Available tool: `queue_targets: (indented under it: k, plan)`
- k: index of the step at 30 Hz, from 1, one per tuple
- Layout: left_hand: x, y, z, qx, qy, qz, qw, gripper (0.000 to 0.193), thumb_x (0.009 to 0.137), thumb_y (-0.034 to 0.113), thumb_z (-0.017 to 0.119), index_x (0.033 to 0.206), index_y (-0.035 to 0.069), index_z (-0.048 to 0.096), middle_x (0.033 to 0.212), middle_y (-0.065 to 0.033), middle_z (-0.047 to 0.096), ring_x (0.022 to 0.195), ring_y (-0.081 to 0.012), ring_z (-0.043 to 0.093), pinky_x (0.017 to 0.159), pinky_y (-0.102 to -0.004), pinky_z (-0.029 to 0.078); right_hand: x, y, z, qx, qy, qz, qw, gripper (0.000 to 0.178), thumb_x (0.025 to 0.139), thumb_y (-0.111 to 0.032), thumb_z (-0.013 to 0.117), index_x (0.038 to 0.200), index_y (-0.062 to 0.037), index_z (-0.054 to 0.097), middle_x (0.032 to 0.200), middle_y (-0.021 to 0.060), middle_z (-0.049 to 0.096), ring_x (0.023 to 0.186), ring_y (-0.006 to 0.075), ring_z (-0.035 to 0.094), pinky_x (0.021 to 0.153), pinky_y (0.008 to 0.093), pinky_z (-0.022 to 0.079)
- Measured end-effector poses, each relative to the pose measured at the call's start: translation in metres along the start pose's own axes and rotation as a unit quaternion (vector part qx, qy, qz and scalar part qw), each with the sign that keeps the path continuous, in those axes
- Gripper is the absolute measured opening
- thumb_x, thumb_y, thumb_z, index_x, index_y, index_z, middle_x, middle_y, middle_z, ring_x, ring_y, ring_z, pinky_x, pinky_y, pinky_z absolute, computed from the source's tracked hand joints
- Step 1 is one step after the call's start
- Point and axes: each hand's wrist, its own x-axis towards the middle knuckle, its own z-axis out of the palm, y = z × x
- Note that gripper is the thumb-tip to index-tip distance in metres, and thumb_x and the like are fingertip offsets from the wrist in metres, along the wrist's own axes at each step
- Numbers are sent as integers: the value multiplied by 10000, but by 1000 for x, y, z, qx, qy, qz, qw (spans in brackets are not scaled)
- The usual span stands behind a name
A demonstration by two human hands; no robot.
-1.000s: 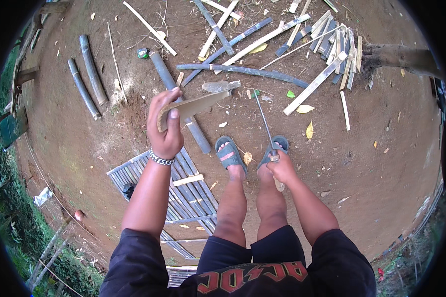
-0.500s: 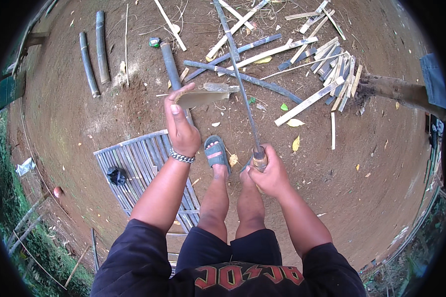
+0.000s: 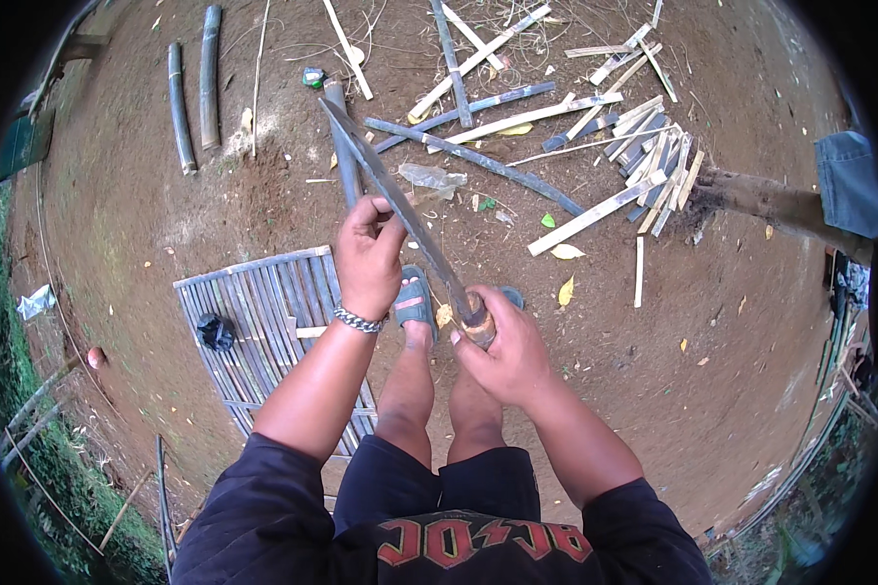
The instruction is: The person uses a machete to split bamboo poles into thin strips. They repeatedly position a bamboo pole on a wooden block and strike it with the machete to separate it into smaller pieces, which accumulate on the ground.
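My right hand (image 3: 505,353) grips the wooden handle of a machete (image 3: 415,216). Its long dark blade slants up and to the left, across the front of my left hand. My left hand (image 3: 369,258), with a chain bracelet (image 3: 358,320) at the wrist, is closed with its fingers curled right beside the blade. A small pale bit shows next to those fingertips. The blade covers most of that spot, so what the fingers hold cannot be made out. Behind the blade, a thick dark bamboo pole (image 3: 347,161) lies on the ground.
A bamboo slat panel (image 3: 263,302) lies at left with a black plastic bag (image 3: 216,332) on it. Split bamboo pieces (image 3: 658,161) are heaped at right by a log (image 3: 766,200). Crossing bamboo strips (image 3: 498,166) lie ahead. Two bamboo poles (image 3: 210,78) lie far left.
The machete blade has swung left, from pointing straight ahead to crossing by my left hand. My left hand has gone from flat beside a pale tan piece to curled fingers.
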Motion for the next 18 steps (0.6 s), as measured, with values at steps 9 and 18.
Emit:
queue_targets:
  k: [9, 18]
  plan:
    - [-9, -5, 0, -9, -13, -12, 1000, 229, 991, 146, 636, 1157, 0, 696, 974, -8, 679, 879, -92, 608, 794, -257, 479, -1, -2, -6, -35, -7, 8, 999, 474, 852, -227, 726, 1240, -4, 569, 988, 208, 681, 913, 395, 691, 792, 446, 539]
    - [-13, 2, 14, -23, 6, -18, 1000, 95, 928, 49, 640, 1004, 13, 684, 891, -6, 692, 795, -72, 615, 711, -241, 485, -10, 4, -11, -88, 20, -15, 996, 483, 797, -121, 684, 1249, -3, 562, 1029, 213, 668, 946, 412, 685, 815, 449, 539]
